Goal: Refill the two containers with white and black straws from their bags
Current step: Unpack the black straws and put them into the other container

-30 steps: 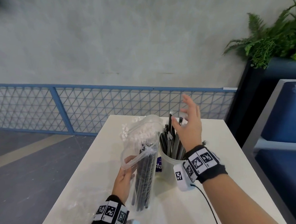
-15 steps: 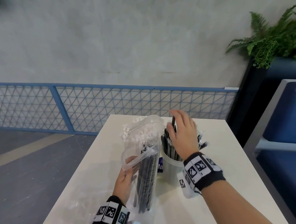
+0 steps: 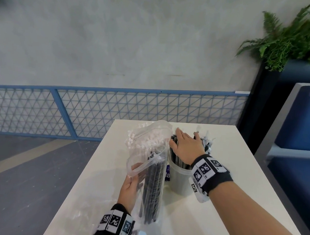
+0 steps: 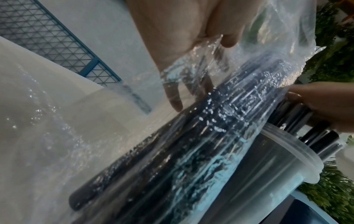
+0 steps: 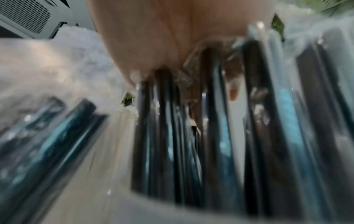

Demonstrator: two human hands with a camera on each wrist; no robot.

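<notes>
A clear bag of black straws [image 3: 151, 186] stands upright on the white table [image 3: 216, 221]. My left hand [image 3: 130, 185] grips its open mouth, thumb outside and fingers [image 4: 173, 97] behind the plastic. To its right is a translucent container [image 3: 179, 180] full of black straws [image 5: 210, 136]. My right hand [image 3: 187, 146] lies flat on the straw tops, fingers straight, pressing down. White straws [image 3: 149, 138] show behind the bag; their container is hidden. In the left wrist view the bag [image 4: 210, 136] leans against the container [image 4: 287, 151].
Crumpled clear plastic [image 3: 90, 208] lies on the table's front left. A blue mesh fence [image 3: 114, 113] runs beyond the far edge. A blue bench [image 3: 304, 130] and a planter with ferns [image 3: 291, 40] stand to the right.
My right hand dropped from raised above the container onto the black straw tops and pushed them lower. The left hand kept hold of the bag.
</notes>
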